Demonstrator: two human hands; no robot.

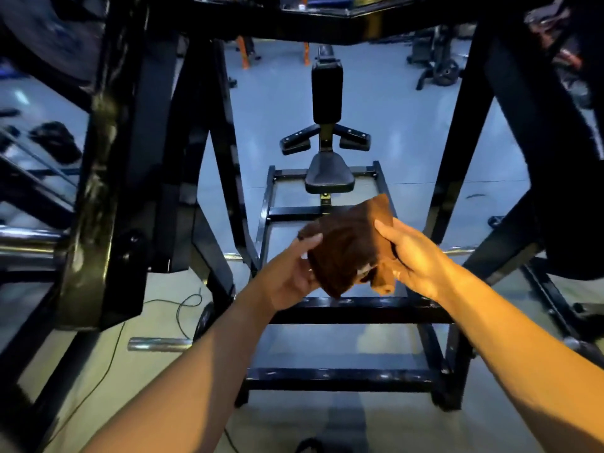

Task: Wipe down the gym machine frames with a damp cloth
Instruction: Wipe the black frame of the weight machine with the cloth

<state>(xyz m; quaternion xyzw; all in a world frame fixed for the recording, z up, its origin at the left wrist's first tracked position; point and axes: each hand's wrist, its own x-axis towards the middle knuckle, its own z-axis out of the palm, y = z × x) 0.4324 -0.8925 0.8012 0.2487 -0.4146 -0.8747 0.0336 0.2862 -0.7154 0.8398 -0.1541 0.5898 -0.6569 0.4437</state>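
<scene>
A folded brown cloth hangs in the air in the middle of the view, above the black floor frame of a gym machine. My left hand grips its left edge, thumb on top. My right hand holds its right side, thumb over the top and fingers beneath. The cloth touches no part of the machine. Thick black uprights stand at the left and at the right, and a black crossbeam runs overhead.
The machine's black seat and back pad sit straight ahead. Chrome bars jut out at the left, and a short chrome peg lies lower. A thin cable lies on the pale floor. More gym gear stands at the far right.
</scene>
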